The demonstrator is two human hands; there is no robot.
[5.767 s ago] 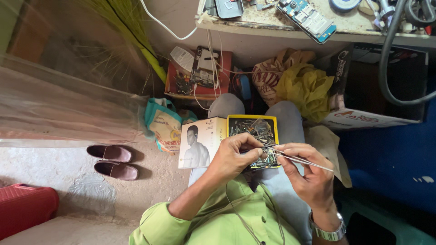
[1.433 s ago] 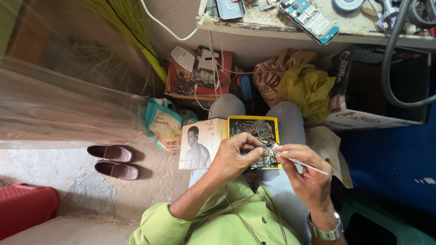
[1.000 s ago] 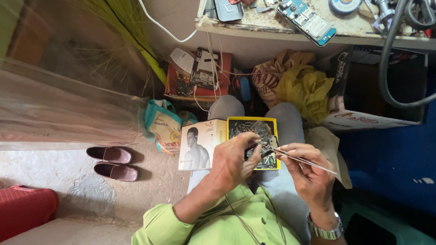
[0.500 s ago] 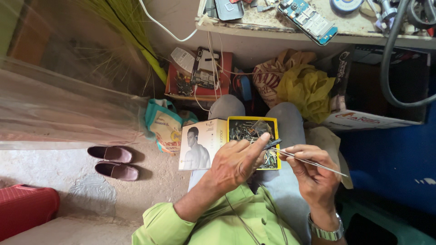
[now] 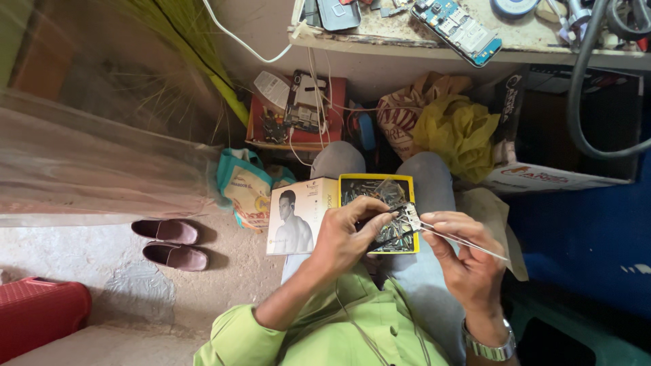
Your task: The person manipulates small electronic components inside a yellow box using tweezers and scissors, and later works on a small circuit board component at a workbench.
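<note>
The left hand (image 5: 349, 234) hides part of the yellow box (image 5: 377, 181), whose small contents are indistinct.

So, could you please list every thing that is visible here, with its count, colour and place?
box: 1, yellow, open on the lap, holds small parts
lid: 1, white with a portrait, left of the box
small part: 1, pale, between both hands
tweezers: 1, metal, in the right hand
shoes: 2, mauve, on the floor at left
bag: 1, teal, by the left knee
yellow bag: 1, under the bench
circuit board: 1, blue, on the bench
red tub: 1, bottom left
watch: 1, silver, right wrist
left hand: over the box
right hand: grips the tweezers
</note>
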